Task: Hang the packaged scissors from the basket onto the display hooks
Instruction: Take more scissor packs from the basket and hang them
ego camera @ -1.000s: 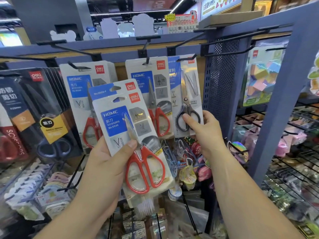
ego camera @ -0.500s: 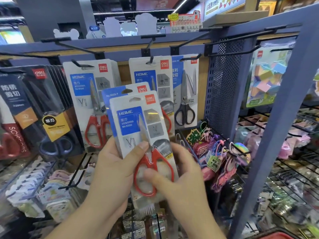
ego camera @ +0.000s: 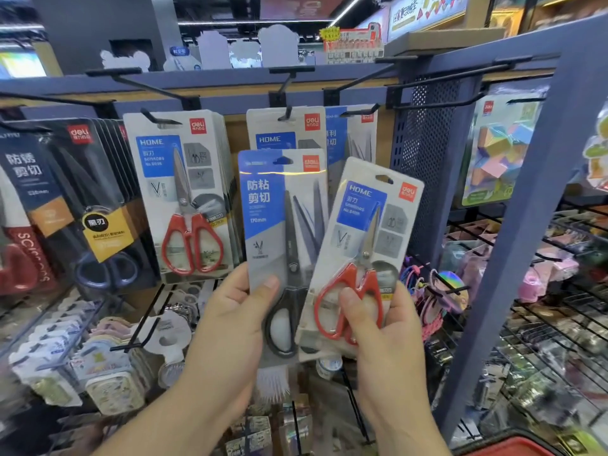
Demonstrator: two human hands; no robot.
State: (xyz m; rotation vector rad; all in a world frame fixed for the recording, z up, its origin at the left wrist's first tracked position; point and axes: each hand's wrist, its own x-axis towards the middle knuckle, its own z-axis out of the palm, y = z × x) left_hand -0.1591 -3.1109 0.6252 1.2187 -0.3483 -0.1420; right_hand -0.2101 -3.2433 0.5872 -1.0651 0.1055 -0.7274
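Holding two packs up in front of the centre hook [ego camera: 289, 113]; neither hung yet.

Pinching the black-handled scissors pack [ego camera: 279, 225] with the left hand [ego camera: 237, 311]: thumb on the front, low on the card, upright, directly below the centre hook.

Gripping the red-handled scissors pack [ego camera: 365, 245] with the right hand [ego camera: 388, 327]: thumb over the handle loops, top tilted right, below and right of the centre hook, lower left edge overlapping the black pack.

Gripped low probably to keep the hang slots at the top clear for threading. Fanned apart likely to read both labels against the hung stock: red-handled HOME packs [ego camera: 184, 192] left of the centre hook, one more on it, blue-strip pack [ego camera: 352, 143] just right of it.

Judging red pack goes to the centre hook first.

Risk: small slot, far-end grip, so wobble at the hook tip.

Basket rim [ego camera: 513, 447] far below-right of the centre hook; contents not visible.
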